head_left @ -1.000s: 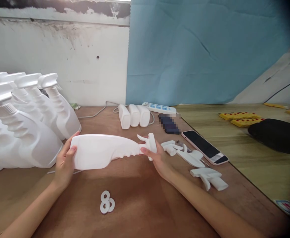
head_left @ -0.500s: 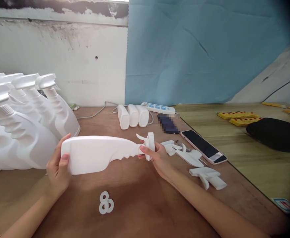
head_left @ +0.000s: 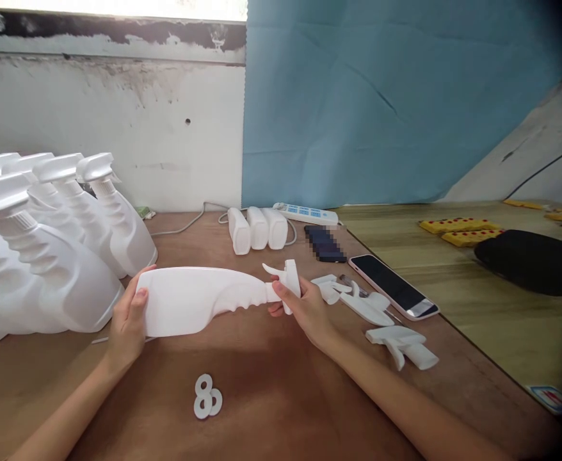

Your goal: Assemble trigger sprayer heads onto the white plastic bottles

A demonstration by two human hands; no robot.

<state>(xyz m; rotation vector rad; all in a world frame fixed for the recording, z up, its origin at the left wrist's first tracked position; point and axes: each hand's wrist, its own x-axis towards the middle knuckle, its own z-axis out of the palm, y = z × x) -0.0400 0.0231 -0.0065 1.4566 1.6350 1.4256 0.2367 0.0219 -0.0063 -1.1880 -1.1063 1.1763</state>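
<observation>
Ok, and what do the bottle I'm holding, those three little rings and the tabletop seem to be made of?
The bottle: probably molded plastic, satin white, judging by its smooth curves and soft sheen. The rings: flat, matte white, perhaps foam or plastic; too small to tell. The tabletop: likely smooth wood or board, from its uneven brown tone and faint sheen.

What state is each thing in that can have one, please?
Held bottle, tipped on its side
Sprayer head, at the bottle's neck; tightness unclear
Left hand, closed on the bottle's base end
Right hand, closed on the sprayer head
Standing bottles, upright, topped with sprayers
White rings, lying flat, overlapping
Loose sprayers, lying down, unattached
Pink-edged phone, face up, screen dark
Power strip, sockets facing up
</observation>
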